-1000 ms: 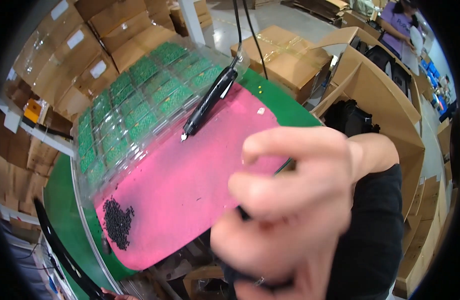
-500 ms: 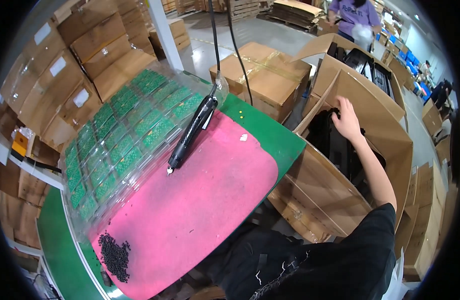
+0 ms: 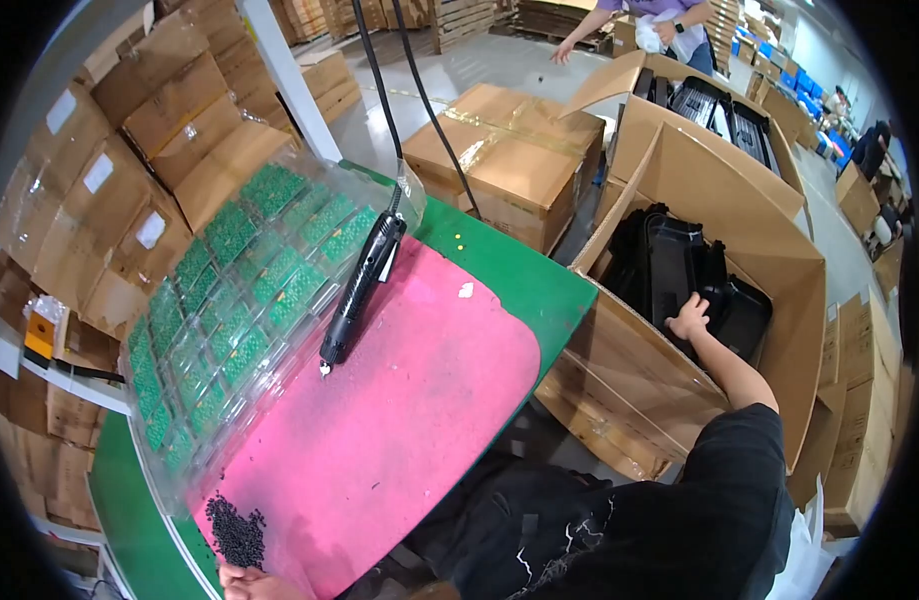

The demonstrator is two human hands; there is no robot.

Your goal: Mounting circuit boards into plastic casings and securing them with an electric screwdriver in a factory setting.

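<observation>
My right hand (image 3: 690, 318) reaches into an open cardboard box (image 3: 646, 352), its fingers bent over the edge of a black plastic housing (image 3: 672, 265). More black plastic parts lie around it in the box. Low at the left, my left hand (image 3: 247, 583) is partly in view at the near edge of a heap of small black screws (image 3: 237, 535), its fingers drawn together. Whatever they may hold is hidden. A black electric screwdriver (image 3: 357, 298) slants above the pink mat (image 3: 409, 400), its cable running upward.
Green circuit boards (image 3: 269, 270) fill a clear plastic tray along the mat's far left side. The green table (image 3: 554, 285) borders the mat. A taped carton (image 3: 519, 150) and another open box of black parts (image 3: 714, 110) stand beyond. A person in purple (image 3: 619, 8) is farther back.
My right hand has moved nearer and down onto the black housing. My left hand has come into view beside the screws. The person at the back now stretches out an arm.
</observation>
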